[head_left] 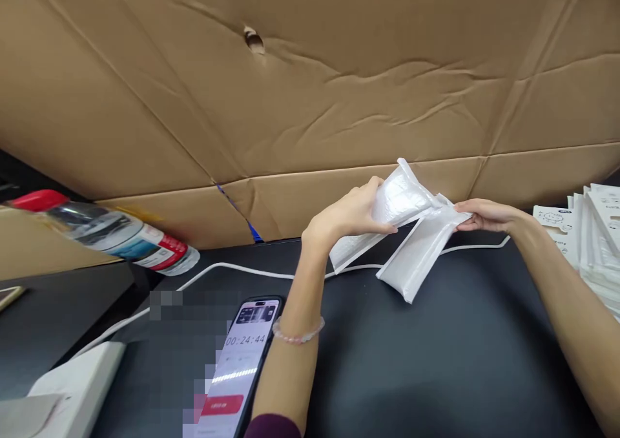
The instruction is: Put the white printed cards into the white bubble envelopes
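Two white, padded-looking packets are held up over the black table, near the cardboard. My left hand (pixel 352 213) grips the upper packet (pixel 402 196), thumb in front and fingers behind; this packet slants from upper right to lower left. The other packet (pixel 419 250) hangs below and to the right, its lower end tilted down to the left. My right hand (pixel 487 216) pinches the place at the right where the ends of the packets meet. Whether the two are joined there I cannot tell.
Upright cardboard (pixel 339 102) lines the back. At the left are a red-capped bottle (pixel 145 241), a white box (pixel 80 386) and a phone (pixel 242 360) showing a timer. A white cable (pixel 252 270) crosses the black table (pixel 436 360). Flat white packages (pixel 595 244) are stacked at the right.
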The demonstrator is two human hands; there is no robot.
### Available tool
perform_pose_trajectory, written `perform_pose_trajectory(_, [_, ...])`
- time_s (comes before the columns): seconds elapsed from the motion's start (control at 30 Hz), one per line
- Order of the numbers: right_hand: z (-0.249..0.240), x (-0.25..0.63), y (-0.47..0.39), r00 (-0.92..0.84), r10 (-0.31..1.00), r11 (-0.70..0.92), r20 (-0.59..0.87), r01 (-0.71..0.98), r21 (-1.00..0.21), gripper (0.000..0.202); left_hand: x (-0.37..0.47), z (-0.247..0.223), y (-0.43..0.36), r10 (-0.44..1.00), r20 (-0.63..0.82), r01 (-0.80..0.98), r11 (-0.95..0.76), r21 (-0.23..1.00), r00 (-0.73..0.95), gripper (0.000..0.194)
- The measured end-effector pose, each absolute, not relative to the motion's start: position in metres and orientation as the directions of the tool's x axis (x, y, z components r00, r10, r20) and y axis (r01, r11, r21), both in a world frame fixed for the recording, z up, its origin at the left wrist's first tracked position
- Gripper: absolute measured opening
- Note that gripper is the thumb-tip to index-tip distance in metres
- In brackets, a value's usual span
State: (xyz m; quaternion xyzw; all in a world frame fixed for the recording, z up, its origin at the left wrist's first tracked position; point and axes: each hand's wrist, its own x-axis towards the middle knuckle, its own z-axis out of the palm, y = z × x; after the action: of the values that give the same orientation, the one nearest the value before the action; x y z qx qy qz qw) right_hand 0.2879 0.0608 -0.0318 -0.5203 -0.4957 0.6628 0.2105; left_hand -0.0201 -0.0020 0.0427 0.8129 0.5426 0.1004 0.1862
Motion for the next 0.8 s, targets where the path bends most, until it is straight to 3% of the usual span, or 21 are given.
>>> perform_pose_trajectory(0.1, [-0.036,0.303,0.064,-0.362,0.808,-0.382,-0.465,0.279,-0.881,0.016,-0.024,0.045,-0.004,0.925,-0.036,0.854,-0.333,0.4,0.378,0.07])
perform_pose_trajectory(0.17, [-0.034,0.31,0.065,-0.302,0.812,-0.313,-0.499,0.496,-0.81,0.017,-0.026,0.045,-0.004,0.924,-0.023,0.856,-0.344,0.386,0.382,0.07])
perform_pose_trajectory(0.23, [-0.023,0.309,0.062,-0.147,0.872,-0.193,-0.467,0.774,-0.603,0.021,-0.026,0.043,-0.004,0.924,-0.013,0.857,-0.35,0.378,0.383,0.069])
perform_pose_trajectory(0.3, [-0.003,0.297,0.052,-0.069,0.963,-0.036,-0.26,0.926,-0.376,0.024,-0.024,0.041,-0.003,0.926,-0.016,0.856,-0.343,0.386,0.378,0.066])
perform_pose_trajectory(0.37, [0.018,0.277,0.036,-0.262,0.965,0.24,0.011,0.866,-0.438,0.028,-0.019,0.038,-0.003,0.93,-0.023,0.857,-0.328,0.397,0.367,0.064])
perform_pose_trajectory(0.47, [0.039,0.242,0.013,-0.528,0.833,0.508,0.168,0.607,-0.611,0.037,-0.011,0.035,-0.003,0.935,-0.031,0.867,-0.314,0.387,0.353,0.062])
perform_pose_trajectory(0.53, [0.039,0.227,0.007,-0.545,0.81,0.555,0.214,0.598,-0.578,0.039,-0.006,0.034,-0.004,0.93,-0.037,0.867,-0.326,0.377,0.366,0.061])
perform_pose_trajectory(0.67, [0.03,0.226,0.013,-0.399,0.868,0.495,0.295,0.733,-0.465,0.036,-0.003,0.035,-0.005,0.911,-0.013,0.849,-0.379,0.369,0.413,0.061])
perform_pose_trajectory(0.8, [0.03,0.235,0.019,-0.494,0.857,0.484,0.146,0.674,-0.558,0.025,0.0,0.034,-0.004,0.88,0.056,0.826,-0.464,0.32,0.473,0.067])
